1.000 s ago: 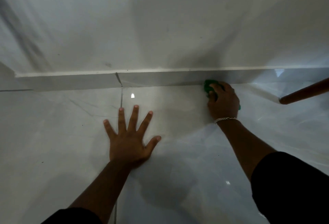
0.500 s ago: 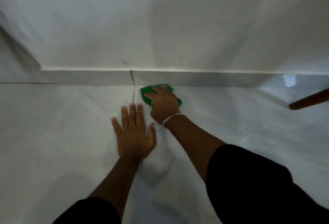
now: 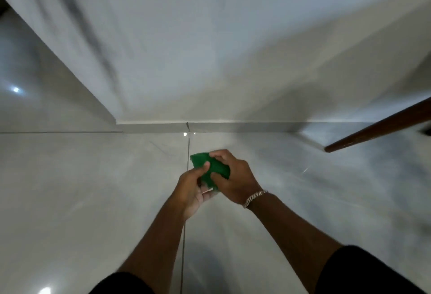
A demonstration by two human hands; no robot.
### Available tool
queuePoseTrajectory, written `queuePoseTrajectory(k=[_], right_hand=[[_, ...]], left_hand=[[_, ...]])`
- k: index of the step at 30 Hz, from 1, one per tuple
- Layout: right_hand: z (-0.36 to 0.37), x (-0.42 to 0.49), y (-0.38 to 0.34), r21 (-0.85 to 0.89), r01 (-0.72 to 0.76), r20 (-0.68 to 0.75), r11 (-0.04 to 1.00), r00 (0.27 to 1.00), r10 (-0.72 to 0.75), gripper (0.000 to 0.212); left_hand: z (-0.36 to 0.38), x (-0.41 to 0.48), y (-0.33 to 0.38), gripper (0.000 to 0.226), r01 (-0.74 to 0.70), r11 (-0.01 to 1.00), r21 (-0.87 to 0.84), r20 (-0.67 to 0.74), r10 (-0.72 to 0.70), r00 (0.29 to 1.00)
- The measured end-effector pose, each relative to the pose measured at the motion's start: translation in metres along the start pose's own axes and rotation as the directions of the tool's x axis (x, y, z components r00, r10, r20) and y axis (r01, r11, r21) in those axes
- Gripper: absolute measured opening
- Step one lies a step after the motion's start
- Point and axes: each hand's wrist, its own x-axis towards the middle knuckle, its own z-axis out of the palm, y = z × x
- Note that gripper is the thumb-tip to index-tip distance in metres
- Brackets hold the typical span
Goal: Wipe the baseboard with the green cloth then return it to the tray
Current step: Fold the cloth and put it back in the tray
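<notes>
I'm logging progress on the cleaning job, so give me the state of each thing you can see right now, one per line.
green cloth: bunched up, held between both hands above the floor, off the baseboard
left hand: gripping the cloth
right hand: gripping the cloth, bracelet on the wrist
baseboard: nothing touching it
wooden pole: slanted, lower end near the floor
tray: not in view

Head camera looks steeply down (close in) toward floor [image 3: 93, 200] and baseboard [image 3: 233, 127].
</notes>
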Motion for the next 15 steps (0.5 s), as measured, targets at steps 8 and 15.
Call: queuePoseTrajectory(k=[8, 15], right_hand=[[-0.180, -0.122, -0.216, 0.715, -0.474, 0.065, 0.514, 0.777, 0.626, 0.043], [-0.342, -0.193, -0.303, 0.652, -0.505, 0.093, 0.565, 0.793, 0.602, 0.032]], left_hand=[[0.131, -0.244, 0.127, 0.035, 0.067, 0.991, 0.113, 0.130, -0.082, 0.988], [0.277, -0.341, 0.175, 0.027, -0.012, 0.918, 0.396, 0.139, -0.047, 0.989]])
